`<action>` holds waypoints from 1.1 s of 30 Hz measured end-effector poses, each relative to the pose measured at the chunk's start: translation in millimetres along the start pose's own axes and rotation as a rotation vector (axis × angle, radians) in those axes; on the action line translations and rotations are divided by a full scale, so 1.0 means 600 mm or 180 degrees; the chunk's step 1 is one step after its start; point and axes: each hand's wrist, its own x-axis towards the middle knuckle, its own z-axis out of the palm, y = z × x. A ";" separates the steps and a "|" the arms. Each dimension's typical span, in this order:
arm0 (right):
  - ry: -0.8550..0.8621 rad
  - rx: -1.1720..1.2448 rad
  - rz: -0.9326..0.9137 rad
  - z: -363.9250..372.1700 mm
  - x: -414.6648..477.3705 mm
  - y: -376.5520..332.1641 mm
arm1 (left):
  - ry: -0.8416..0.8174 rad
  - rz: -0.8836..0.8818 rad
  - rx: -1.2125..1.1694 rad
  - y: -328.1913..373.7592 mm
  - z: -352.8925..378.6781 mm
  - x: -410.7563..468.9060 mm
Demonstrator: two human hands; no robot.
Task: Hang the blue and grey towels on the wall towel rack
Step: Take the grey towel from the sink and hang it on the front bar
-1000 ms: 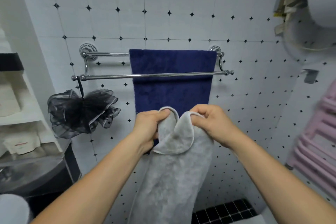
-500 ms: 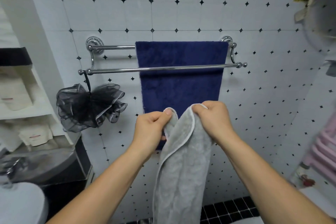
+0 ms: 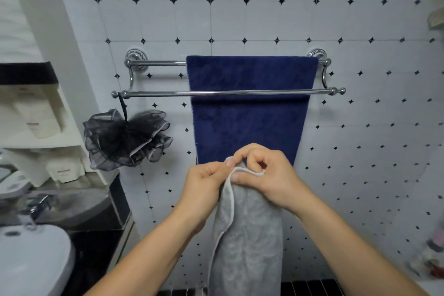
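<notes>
A chrome double-bar towel rack (image 3: 158,94) is fixed to the tiled wall. The blue towel (image 3: 249,125) hangs over its back bar, behind the front bar, on the right part of the rack. The grey towel (image 3: 249,243) with a white hem hangs down from my hands below the rack. My left hand (image 3: 204,187) pinches its upper edge at the left. My right hand (image 3: 266,173) grips the same edge at the right, fingers curled over the hem. Both hands meet in front of the blue towel's lower end.
A black mesh bath sponge (image 3: 125,139) hangs from the left end of the front bar. White shelves (image 3: 48,142) with bottles stand at the left, above a sink (image 3: 28,259) and tap. The left part of both bars is bare.
My hands have come closer together on the grey towel's upper edge, gathering it. The view has shifted, so the rack sits lower and more central in the frame.
</notes>
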 end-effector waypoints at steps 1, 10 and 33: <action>0.0109 -0.0019 -0.0123 0.001 -0.005 0.002 | 0.0006 -0.0029 -0.0031 -0.001 0.001 0.001; -0.0030 -0.0720 0.1162 -0.103 -0.004 0.052 | 0.1344 -0.0108 0.0247 -0.008 -0.101 0.058; -0.0977 -0.0750 0.2065 -0.191 -0.008 0.149 | 0.1514 -0.2280 0.0108 -0.081 -0.252 0.061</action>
